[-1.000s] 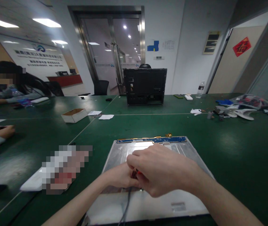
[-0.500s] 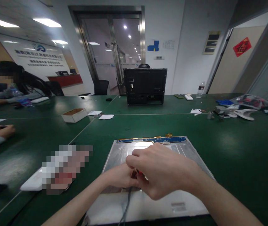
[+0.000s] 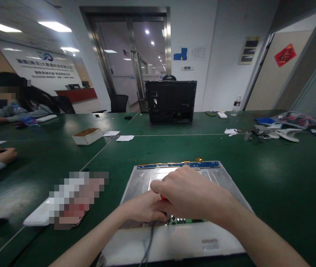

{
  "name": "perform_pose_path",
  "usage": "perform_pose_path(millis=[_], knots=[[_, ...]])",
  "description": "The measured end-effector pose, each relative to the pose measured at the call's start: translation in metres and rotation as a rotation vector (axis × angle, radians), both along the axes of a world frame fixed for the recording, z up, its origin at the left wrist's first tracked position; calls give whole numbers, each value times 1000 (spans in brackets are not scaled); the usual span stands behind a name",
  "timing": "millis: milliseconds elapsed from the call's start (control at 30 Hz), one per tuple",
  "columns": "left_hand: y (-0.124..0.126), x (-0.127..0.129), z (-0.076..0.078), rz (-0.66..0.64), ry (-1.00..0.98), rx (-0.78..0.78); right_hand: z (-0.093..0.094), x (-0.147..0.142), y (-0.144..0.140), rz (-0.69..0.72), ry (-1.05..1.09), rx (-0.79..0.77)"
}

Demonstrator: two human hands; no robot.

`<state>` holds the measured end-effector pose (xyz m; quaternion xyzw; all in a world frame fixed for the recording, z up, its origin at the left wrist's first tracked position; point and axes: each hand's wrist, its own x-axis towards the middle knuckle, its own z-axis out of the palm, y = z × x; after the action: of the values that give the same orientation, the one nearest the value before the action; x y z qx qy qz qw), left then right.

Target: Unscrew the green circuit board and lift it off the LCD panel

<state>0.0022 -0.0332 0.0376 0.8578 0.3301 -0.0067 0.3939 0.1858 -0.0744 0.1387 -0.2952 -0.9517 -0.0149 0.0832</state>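
On the green table (image 3: 271, 178) right in front of the person lies one flat, shiny metal panel (image 3: 139, 181), square, with a thin blue strip (image 3: 180, 165) along its far edge. One small green board (image 3: 187, 221) peeks out under the hands, and one grey cable (image 3: 149, 241) runs toward the person. Both hands sit close together on the panel. The left hand (image 3: 143, 207) is curled with fingers bent. The right hand (image 3: 193, 194) is closed around something red (image 3: 163, 198).
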Motion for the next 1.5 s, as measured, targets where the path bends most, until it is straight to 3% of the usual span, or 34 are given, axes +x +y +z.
perform_pose_path(millis=[200,500,867,1167,1500], knots=[[1,-4,-9,36,42,15,4,3,-4,45,-3,-51],[-1,1,-1,35,20,-7,0,0,0,-13,-2,-17],[1,-4,-14,35,27,15,3,6,-3,65,7,-51],[2,-2,-6,18,-20,62,2,0,-2,-50,-15,-7],[1,-3,-13,10,4,7,3,4,-3,43,-9,-51]])
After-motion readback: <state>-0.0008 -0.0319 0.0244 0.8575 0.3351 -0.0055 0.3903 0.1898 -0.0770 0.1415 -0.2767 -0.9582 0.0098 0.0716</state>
